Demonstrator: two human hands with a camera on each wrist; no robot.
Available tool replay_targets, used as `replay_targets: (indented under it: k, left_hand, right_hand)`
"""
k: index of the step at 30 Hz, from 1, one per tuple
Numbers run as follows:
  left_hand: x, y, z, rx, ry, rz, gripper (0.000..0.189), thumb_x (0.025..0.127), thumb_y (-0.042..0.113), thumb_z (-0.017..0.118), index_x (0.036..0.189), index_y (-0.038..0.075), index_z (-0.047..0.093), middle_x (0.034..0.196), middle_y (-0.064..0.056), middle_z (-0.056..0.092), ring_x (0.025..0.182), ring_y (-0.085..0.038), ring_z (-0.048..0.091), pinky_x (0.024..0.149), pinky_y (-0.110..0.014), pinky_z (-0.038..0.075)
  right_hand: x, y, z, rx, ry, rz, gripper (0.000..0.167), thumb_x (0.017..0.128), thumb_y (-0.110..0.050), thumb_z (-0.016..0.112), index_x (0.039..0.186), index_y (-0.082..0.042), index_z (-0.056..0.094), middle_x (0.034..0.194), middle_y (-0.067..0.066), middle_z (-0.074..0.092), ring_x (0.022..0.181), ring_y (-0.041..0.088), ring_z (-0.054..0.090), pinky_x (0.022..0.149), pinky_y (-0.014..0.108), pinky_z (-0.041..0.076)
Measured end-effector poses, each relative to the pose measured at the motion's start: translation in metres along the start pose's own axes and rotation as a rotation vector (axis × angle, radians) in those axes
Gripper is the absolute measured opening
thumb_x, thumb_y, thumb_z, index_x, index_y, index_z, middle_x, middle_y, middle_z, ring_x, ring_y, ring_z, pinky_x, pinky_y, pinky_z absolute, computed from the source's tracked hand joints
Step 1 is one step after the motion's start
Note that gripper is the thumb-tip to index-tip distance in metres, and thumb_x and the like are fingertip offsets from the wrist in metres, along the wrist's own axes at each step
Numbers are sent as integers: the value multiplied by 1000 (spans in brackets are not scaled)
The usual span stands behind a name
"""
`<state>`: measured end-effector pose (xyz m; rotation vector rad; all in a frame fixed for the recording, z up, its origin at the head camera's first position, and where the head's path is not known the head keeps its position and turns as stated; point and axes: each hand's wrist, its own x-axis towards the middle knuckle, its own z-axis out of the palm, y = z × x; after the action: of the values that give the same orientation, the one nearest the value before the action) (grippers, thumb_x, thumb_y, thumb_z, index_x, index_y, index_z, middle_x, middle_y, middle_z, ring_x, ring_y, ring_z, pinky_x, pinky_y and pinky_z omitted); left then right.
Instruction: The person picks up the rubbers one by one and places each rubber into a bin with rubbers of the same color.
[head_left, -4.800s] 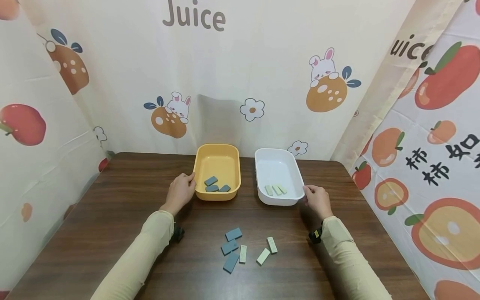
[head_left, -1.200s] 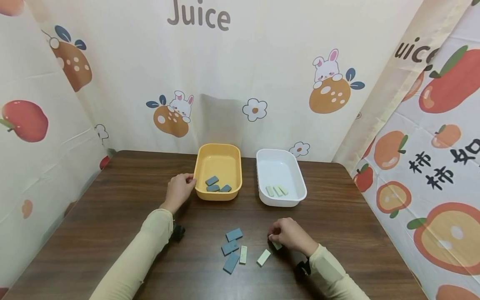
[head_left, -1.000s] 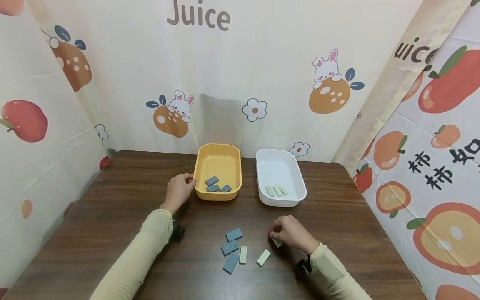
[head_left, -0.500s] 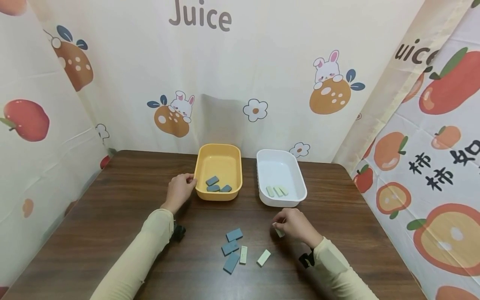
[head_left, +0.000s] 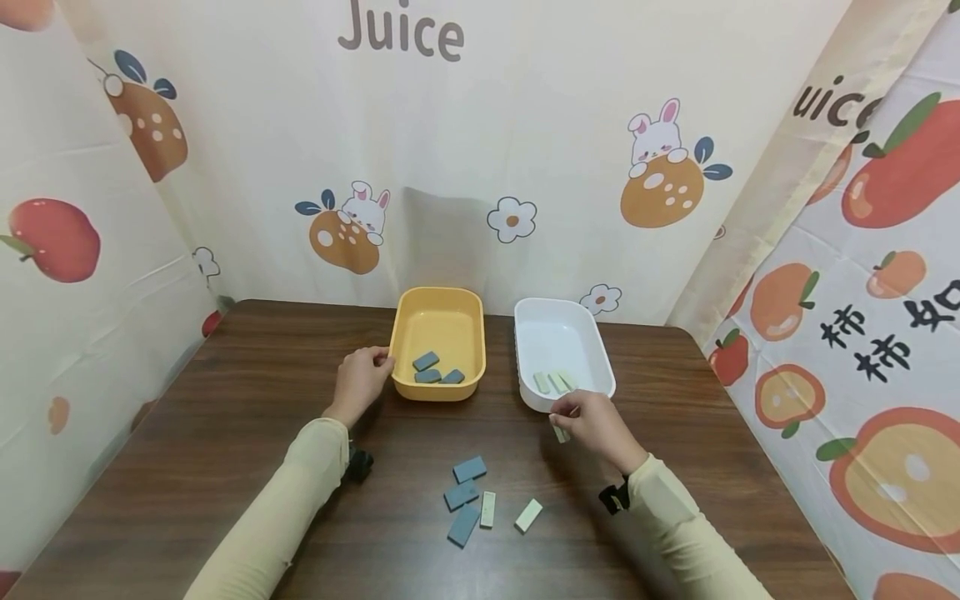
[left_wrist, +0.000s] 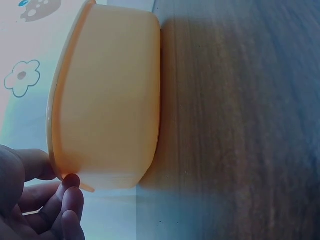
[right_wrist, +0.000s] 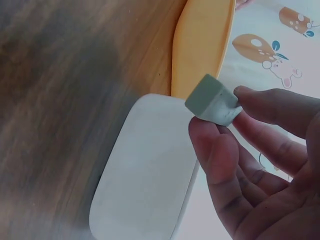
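My left hand (head_left: 362, 385) pinches the left rim of the yellow plastic bin (head_left: 437, 392), thumb on one side and fingers on the other in the left wrist view. Blue-grey blocks (head_left: 426, 361) lie inside that bin. My right hand (head_left: 596, 423) holds a pale green block (right_wrist: 214, 101) between thumb and fingertips, raised at the front of the white bin (head_left: 606, 367). Three similar green blocks (head_left: 542, 382) rest on the white bin's floor near its front. In the right wrist view, the held block is seen end-on, tilted.
On the brown table (head_left: 247, 375), in front of the bins, lie three blue-grey blocks (head_left: 463, 525) close together. One green block (head_left: 487, 510) stands beside them and another green block (head_left: 528, 516) farther right. A printed curtain (head_left: 465, 167) hangs right behind the bins.
My right hand has let go of the white bin's rim, picked up a green block from the table and carried it up to that bin's front. My left hand stays at the yellow bin.
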<state>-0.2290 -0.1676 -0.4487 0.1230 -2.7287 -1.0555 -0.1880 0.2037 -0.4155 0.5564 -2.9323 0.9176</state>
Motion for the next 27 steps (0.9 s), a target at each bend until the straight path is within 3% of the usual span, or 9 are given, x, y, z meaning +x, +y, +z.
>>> replay_targets:
  k: [27]
  left_hand:
    - [1,1,-3,17,-29,2,33,95,21,58,118,-1,68,99,-15,72,82,-26,60,78,-42,51]
  right_hand:
    - [28,20,-34,-73,84,31,12,86,-8,70,93,1,76,87,13,70,75,19,60,64,27,48]
